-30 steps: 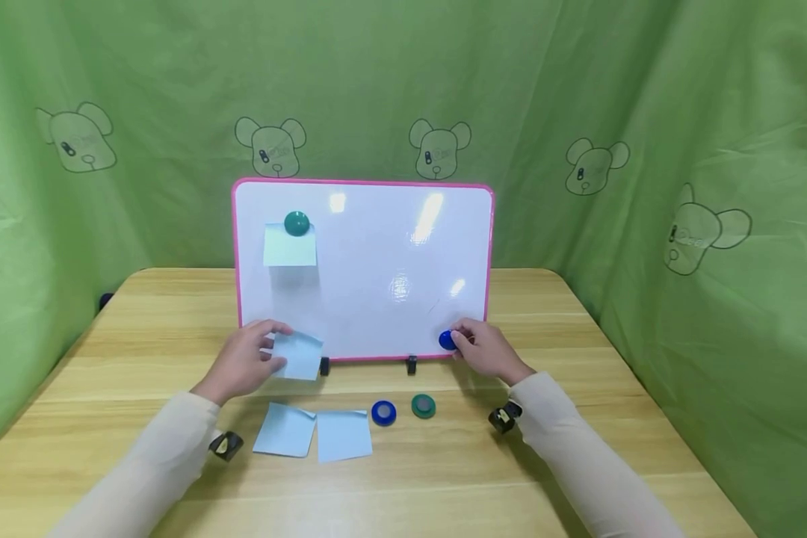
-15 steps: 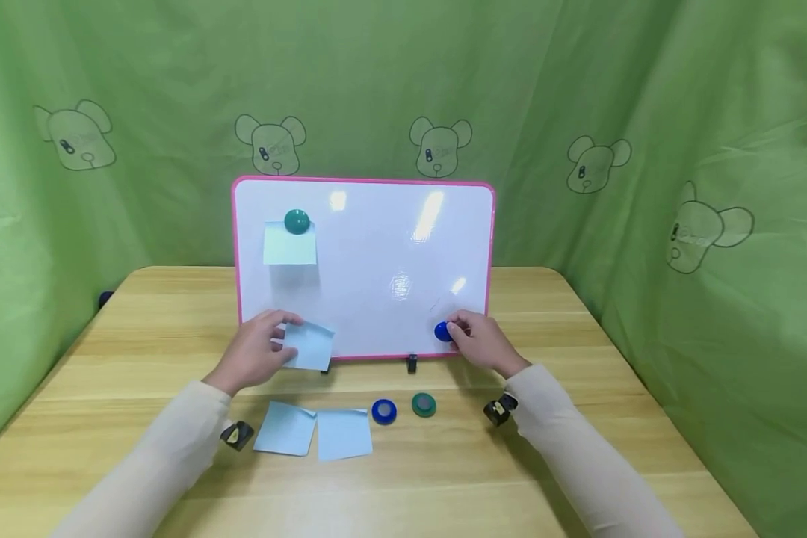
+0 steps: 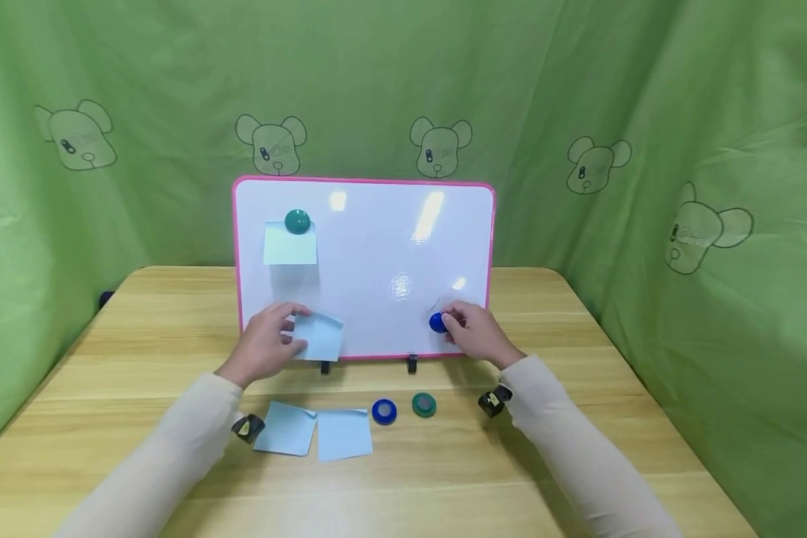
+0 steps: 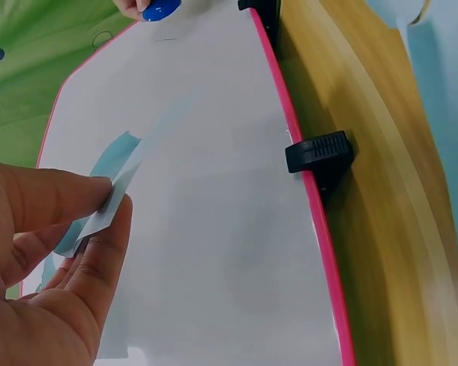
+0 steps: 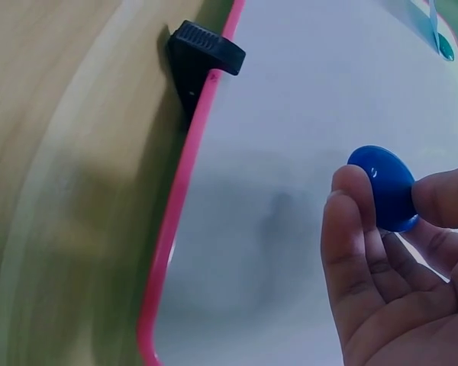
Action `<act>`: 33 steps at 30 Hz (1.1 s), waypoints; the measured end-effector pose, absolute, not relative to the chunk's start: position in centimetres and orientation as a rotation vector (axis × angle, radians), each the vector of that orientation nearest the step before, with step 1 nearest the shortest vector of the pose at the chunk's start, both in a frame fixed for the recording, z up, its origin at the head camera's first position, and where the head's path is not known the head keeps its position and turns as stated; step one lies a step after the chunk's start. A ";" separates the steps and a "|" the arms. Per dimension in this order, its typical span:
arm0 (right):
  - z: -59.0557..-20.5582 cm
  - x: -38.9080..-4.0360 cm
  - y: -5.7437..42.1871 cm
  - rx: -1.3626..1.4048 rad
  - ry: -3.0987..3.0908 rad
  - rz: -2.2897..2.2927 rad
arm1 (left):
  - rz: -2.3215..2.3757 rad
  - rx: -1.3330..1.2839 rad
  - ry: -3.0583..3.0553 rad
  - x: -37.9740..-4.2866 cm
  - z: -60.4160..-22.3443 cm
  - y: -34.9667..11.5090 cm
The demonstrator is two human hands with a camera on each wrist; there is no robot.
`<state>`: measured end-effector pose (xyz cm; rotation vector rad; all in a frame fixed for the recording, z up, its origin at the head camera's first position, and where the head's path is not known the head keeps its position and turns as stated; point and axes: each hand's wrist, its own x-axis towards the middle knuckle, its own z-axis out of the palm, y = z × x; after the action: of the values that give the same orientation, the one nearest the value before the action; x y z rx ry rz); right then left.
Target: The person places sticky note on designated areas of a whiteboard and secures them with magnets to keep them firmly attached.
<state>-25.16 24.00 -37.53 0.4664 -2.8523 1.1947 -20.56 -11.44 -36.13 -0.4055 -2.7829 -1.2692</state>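
Between thumb and fingers, my left hand (image 3: 265,344) pinches a light blue sticky note (image 3: 320,338) by its left side, in front of the whiteboard's lower left. The left wrist view shows that note (image 4: 116,179) edge-on, apart from the board. My right hand (image 3: 476,332) holds a round blue magnet (image 3: 438,322) by its rim, before the lower right of the whiteboard (image 3: 376,254). In the right wrist view the blue magnet (image 5: 387,189) is tilted between thumb and fingers. Higher on the board, a green magnet (image 3: 297,221) pins another sticky note (image 3: 289,250).
Two more sticky notes (image 3: 285,430) lie side by side on the wooden table (image 3: 444,478). Right of them, a blue magnet (image 3: 384,412) and a green magnet (image 3: 424,405) lie backs up. Black feet (image 3: 412,364) support the pink-framed board. A green curtain (image 3: 376,67) surrounds the table.
The left hand has moved up and to the right with its sticky note. The right hand has risen slightly and shifted left with the blue magnet. The things on the table stayed put.
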 end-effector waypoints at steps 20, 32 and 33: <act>-36.2 -26.1 22.8 0.415 -2.822 1.219 | -1.310 -0.409 -2.748 -21.8 -35.0 -9.6; -35.6 -26.3 22.0 0.408 -2.799 1.276 | -1.312 -0.385 -2.756 -22.4 -34.9 -8.7; -35.6 -26.3 21.9 0.405 -2.799 1.279 | -1.311 -0.388 -2.752 -22.4 -34.9 -8.6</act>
<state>-26.29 21.93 -35.59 0.4049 -2.7991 1.2792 -22.44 -8.61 -34.86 -0.3884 -2.7516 -1.3111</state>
